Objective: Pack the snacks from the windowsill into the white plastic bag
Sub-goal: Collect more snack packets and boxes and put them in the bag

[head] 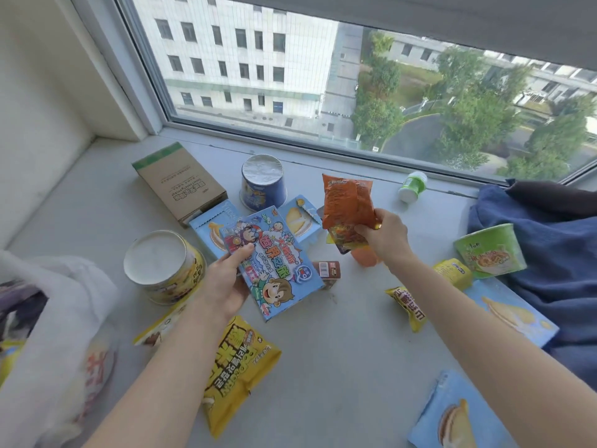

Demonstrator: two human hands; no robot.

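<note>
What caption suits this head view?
Left hand holds blue cartoon box, right hand orange snack packet.

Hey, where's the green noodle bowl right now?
The green noodle bowl is at the right of the head view, tipped against the blue cloth on the windowsill, right of the right hand.

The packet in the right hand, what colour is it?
Orange packet, gripped by the right hand; the head view shows it.

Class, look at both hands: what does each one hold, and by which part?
The left hand grips the blue cartoon box by its left edge. The right hand grips orange snack packets by their lower ends.
</note>
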